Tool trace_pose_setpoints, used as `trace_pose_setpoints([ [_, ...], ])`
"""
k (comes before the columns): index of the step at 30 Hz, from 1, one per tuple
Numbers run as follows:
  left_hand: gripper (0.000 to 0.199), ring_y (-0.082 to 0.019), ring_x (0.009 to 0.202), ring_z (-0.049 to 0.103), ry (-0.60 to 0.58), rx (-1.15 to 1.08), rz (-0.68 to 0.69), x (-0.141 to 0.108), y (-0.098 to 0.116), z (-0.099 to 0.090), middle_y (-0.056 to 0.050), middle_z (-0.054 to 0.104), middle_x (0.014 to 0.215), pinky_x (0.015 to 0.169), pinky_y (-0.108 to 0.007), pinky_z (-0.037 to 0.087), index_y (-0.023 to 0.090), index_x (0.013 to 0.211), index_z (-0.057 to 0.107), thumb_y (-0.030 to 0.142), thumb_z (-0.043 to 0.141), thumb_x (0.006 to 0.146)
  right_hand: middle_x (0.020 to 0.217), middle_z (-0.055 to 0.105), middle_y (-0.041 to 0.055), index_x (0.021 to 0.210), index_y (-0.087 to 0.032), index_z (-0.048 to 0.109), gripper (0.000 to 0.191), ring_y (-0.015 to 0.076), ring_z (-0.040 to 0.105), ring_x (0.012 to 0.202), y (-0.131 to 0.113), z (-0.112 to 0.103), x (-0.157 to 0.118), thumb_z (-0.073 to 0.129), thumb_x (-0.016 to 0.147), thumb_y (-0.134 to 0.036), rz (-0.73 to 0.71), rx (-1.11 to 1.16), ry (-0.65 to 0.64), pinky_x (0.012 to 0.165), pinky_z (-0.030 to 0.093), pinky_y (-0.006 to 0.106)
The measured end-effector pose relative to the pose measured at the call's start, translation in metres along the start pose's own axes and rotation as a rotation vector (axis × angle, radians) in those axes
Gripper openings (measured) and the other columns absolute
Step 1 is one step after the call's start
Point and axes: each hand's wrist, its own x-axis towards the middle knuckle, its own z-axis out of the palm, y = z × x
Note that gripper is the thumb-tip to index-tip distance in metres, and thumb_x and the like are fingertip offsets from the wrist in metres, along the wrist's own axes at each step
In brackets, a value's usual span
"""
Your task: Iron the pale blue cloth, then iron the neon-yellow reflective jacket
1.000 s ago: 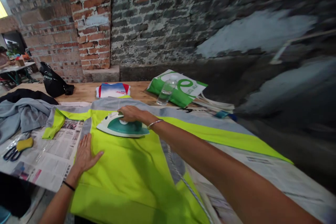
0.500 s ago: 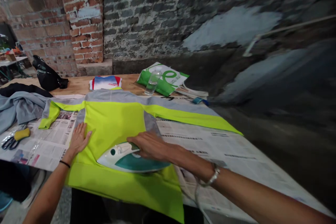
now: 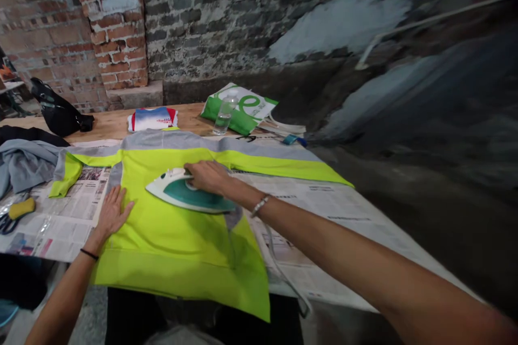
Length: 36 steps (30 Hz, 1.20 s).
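A neon-yellow and grey long-sleeved sweatshirt lies spread over the table, its hem hanging past the near edge. My right hand is closed around the handle of a white and teal iron. The iron's soleplate is down on the middle of the sweatshirt, its tip pointing left. Flat on the garment's left side rests my left hand, fingers stretched out. From the iron, a pale cord runs down past the table's near edge.
Newspaper covers the table. At the back are a black bag, a folded white, blue and red garment, a water bottle and a green-white bag. Scissors, a yellow sponge-like piece and grey cloth lie left.
My right hand has slid the iron away from me, up the sweatshirt from near the hem to its middle. My left hand stays flat on the cloth. The view has shifted slightly.
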Motion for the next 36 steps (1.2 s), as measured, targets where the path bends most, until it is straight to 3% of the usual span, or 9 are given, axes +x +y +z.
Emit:
trace_pose_setpoints([
  [7,0.064,-0.032,0.148,0.039,0.017,0.002,-0.007,0.0,0.001,0.001,-0.018,0.045,0.156,0.12,-0.055,0.035,0.012,0.145,0.051,0.056,0.033,0.101,0.12,0.07,0.0167,0.124,-0.016,0.069,0.038,0.0297,0.066,0.111,0.038,0.0,0.084,0.062,0.088,-0.026,0.098,0.009,0.119,0.082,0.048,0.03],
  [12,0.06,-0.03,0.149,0.037,0.023,-0.018,-0.023,-0.002,0.002,0.003,-0.015,0.045,0.156,0.121,-0.054,0.033,0.014,0.145,0.051,0.051,0.033,0.102,0.114,0.073,0.0143,0.117,-0.016,0.073,0.034,0.0275,0.067,0.104,0.049,-0.002,0.096,0.064,0.086,-0.027,0.054,0.045,0.071,0.076,0.047,0.027],
  [17,0.058,-0.031,0.147,0.04,0.024,-0.056,-0.043,0.003,0.005,0.002,-0.017,0.049,0.154,0.121,-0.055,0.033,0.012,0.143,0.052,0.049,0.034,0.102,0.107,0.074,0.0118,0.107,-0.019,0.074,0.028,0.0272,0.068,0.099,0.032,0.001,0.064,0.066,0.082,-0.028,-0.062,0.053,-0.014,0.068,0.043,0.027],
  [21,0.055,-0.028,0.146,0.042,0.041,-0.08,-0.047,-0.001,0.015,-0.015,-0.017,0.048,0.154,0.121,-0.051,0.036,0.013,0.143,0.05,0.045,0.036,0.101,0.105,0.074,0.0111,0.105,-0.019,0.072,0.024,0.0268,0.068,0.099,0.004,0.002,0.017,0.063,0.085,-0.026,-0.113,0.012,-0.03,0.068,0.04,0.028],
  [23,0.052,-0.026,0.147,0.04,0.061,-0.094,-0.023,-0.018,0.022,-0.03,-0.015,0.043,0.158,0.121,-0.047,0.037,0.015,0.145,0.047,0.042,0.038,0.101,0.102,0.074,0.0112,0.106,-0.02,0.071,0.023,0.0271,0.068,0.097,-0.006,-0.001,-0.011,0.061,0.087,-0.028,-0.1,0.007,-0.039,0.066,0.038,0.028],
  [26,0.055,-0.025,0.149,0.036,0.068,-0.143,0.045,-0.065,0.035,-0.05,-0.012,0.039,0.161,0.12,-0.047,0.038,0.022,0.15,0.04,0.044,0.045,0.1,0.095,0.074,0.0107,0.107,-0.021,0.069,0.022,0.0281,0.069,0.092,-0.016,-0.005,-0.054,0.061,0.089,-0.029,-0.084,0.017,-0.081,0.063,0.035,0.029],
  [31,0.085,-0.035,0.152,0.03,-0.08,-0.031,0.0,-0.139,0.045,-0.055,-0.018,0.035,0.162,0.12,-0.058,0.031,0.021,0.158,0.025,0.061,0.058,0.091,0.094,0.075,0.0095,0.105,-0.022,0.068,0.021,0.0296,0.07,0.094,-0.034,0.002,-0.108,0.061,0.085,-0.016,-0.148,0.023,-0.199,0.064,0.034,0.029],
  [36,0.093,-0.032,0.153,0.027,-0.129,0.008,-0.052,-0.153,0.041,-0.046,-0.018,0.031,0.164,0.122,-0.056,0.028,0.018,0.161,0.013,0.062,0.056,0.091,0.098,0.075,0.0125,0.116,-0.02,0.065,0.029,0.03,0.071,0.095,-0.048,0.017,-0.113,0.057,0.089,-0.015,-0.124,-0.013,-0.242,0.066,0.038,0.029],
])
